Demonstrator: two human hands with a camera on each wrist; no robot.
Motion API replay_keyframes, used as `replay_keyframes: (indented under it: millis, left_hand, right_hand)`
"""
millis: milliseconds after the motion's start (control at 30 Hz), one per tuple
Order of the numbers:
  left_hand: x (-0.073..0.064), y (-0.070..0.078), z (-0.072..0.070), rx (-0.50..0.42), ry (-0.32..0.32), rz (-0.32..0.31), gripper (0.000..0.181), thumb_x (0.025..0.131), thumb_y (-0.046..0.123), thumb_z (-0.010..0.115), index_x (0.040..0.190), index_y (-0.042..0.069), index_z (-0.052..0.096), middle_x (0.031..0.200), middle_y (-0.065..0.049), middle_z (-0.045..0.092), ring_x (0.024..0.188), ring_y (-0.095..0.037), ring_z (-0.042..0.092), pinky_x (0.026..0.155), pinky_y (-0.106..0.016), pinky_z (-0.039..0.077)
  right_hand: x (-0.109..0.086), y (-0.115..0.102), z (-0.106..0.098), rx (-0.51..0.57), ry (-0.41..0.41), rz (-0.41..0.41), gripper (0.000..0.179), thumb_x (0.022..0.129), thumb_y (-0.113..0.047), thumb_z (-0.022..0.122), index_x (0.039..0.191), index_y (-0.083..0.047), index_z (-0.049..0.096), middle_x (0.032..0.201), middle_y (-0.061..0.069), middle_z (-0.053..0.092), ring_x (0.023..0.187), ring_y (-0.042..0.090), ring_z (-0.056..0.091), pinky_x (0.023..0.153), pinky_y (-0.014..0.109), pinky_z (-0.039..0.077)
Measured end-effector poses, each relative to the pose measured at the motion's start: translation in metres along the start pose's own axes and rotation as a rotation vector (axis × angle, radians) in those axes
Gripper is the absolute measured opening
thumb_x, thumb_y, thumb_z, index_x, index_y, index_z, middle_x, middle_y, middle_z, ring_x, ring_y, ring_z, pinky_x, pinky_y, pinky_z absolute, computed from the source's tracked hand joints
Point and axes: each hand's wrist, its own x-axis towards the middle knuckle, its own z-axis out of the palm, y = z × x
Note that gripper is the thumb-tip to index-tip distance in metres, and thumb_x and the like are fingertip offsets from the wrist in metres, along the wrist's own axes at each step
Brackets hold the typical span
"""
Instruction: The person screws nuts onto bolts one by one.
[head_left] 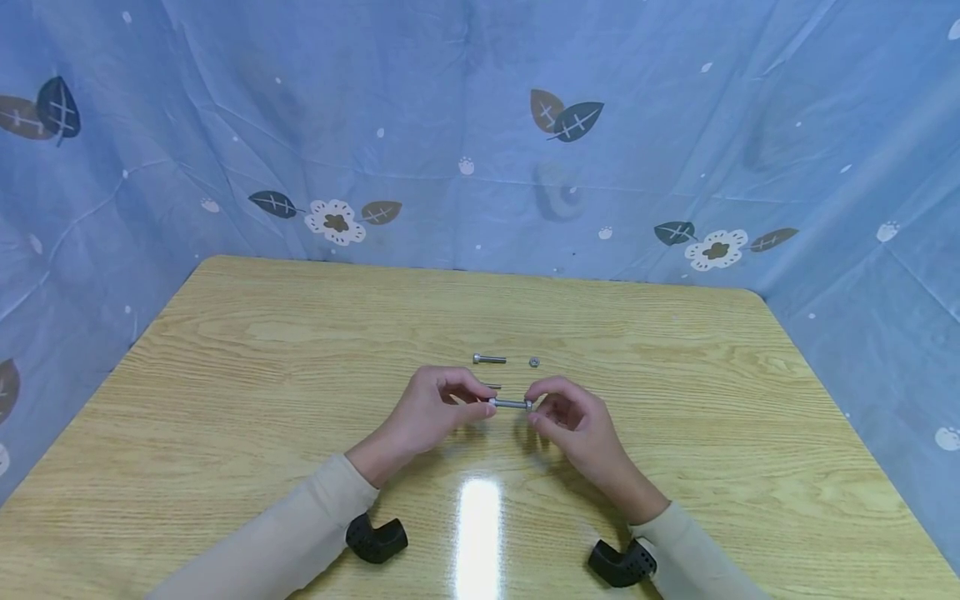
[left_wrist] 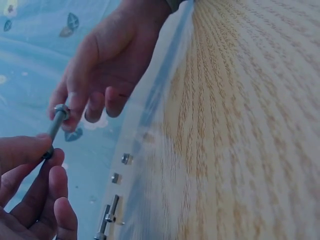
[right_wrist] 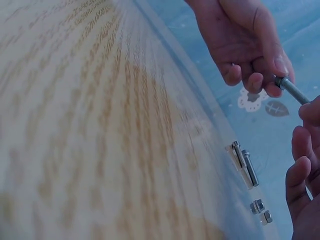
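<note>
My left hand (head_left: 423,417) pinches a silver socket-head bolt (head_left: 512,404) by its head, between thumb and forefinger. The bolt lies nearly level, its threaded end pointing right. At that end sits a hex nut (left_wrist: 61,110), which my right hand (head_left: 577,425) pinches with thumb and forefinger. In the right wrist view the bolt's head (right_wrist: 281,81) shows at the left fingertips, while the right fingers cover the nut. Both hands are above the wooden table, close together.
Farther back on the table (head_left: 300,333) lie a second bolt (head_left: 491,359) and a loose nut (head_left: 534,362). Another bolt (head_left: 492,386) is partly hidden behind my left hand. Both wrist views show a second loose nut (left_wrist: 116,178). A blue patterned curtain (head_left: 465,125) hangs behind the table.
</note>
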Motion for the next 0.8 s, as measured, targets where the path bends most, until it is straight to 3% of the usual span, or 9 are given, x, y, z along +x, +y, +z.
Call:
replay_keyframes:
  millis: [167, 300, 400, 500, 633, 800]
  left_hand:
    - [0.0, 0.0006, -0.0003, -0.002, -0.005, 0.007, 0.008, 0.084, 0.018, 0.076, 0.092, 0.021, 0.076, 0.096, 0.001, 0.073, 0.085, -0.019, 0.064, 0.071, -0.035, 0.052]
    - [-0.0003, 0.0013, -0.0009, 0.004, -0.006, 0.003, 0.009, 0.084, 0.019, 0.076, 0.093, 0.019, 0.076, 0.095, 0.001, 0.072, 0.085, -0.019, 0.064, 0.07, -0.034, 0.052]
    - [-0.0007, 0.0018, -0.0011, 0.006, -0.008, 0.003, 0.01, 0.084, 0.019, 0.076, 0.094, 0.018, 0.076, 0.094, 0.001, 0.072, 0.086, -0.019, 0.064, 0.07, -0.034, 0.052]
    - [-0.0006, 0.0015, -0.001, 0.004, -0.005, 0.001, 0.008, 0.084, 0.019, 0.076, 0.092, 0.019, 0.076, 0.094, 0.001, 0.072, 0.086, -0.019, 0.064, 0.072, -0.035, 0.052]
    - [0.0001, 0.0001, -0.0007, 0.0, 0.003, -0.002, 0.007, 0.084, 0.018, 0.076, 0.091, 0.02, 0.076, 0.093, 0.001, 0.072, 0.086, -0.019, 0.064, 0.073, -0.036, 0.052]
    - [0.0006, -0.0011, -0.0005, 0.0, 0.001, 0.002, 0.008, 0.084, 0.018, 0.077, 0.091, 0.021, 0.076, 0.093, 0.001, 0.072, 0.086, -0.019, 0.064, 0.074, -0.036, 0.052]
  right_hand:
    - [0.0004, -0.0013, -0.0004, -0.011, 0.015, 0.029, 0.021, 0.087, 0.008, 0.062, 0.107, 0.003, 0.062, 0.093, -0.001, 0.063, 0.073, 0.009, 0.058, 0.059, 0.023, 0.05]
    - [0.0003, -0.0006, -0.0008, -0.033, 0.017, 0.108, 0.012, 0.092, 0.001, 0.06, 0.103, 0.001, 0.063, 0.087, -0.001, 0.063, 0.071, 0.012, 0.057, 0.06, 0.025, 0.05]
    - [0.0, 0.0007, -0.001, -0.051, 0.01, 0.159, 0.012, 0.095, -0.004, 0.059, 0.105, 0.001, 0.063, 0.087, 0.006, 0.063, 0.069, 0.016, 0.058, 0.061, 0.027, 0.052]
    - [0.0002, 0.0015, -0.0008, -0.034, 0.003, 0.126, 0.018, 0.093, -0.001, 0.059, 0.111, 0.003, 0.06, 0.098, 0.01, 0.063, 0.072, 0.015, 0.06, 0.061, 0.028, 0.053]
    - [0.0005, 0.0025, -0.0004, -0.014, 0.006, 0.022, 0.029, 0.089, 0.008, 0.06, 0.117, 0.003, 0.055, 0.109, 0.011, 0.059, 0.072, 0.014, 0.059, 0.06, 0.025, 0.051]
    - [-0.0001, 0.0025, 0.0005, -0.039, 0.014, -0.004, 0.024, 0.088, 0.008, 0.062, 0.111, 0.0, 0.058, 0.107, 0.002, 0.06, 0.07, 0.016, 0.058, 0.058, 0.025, 0.05]
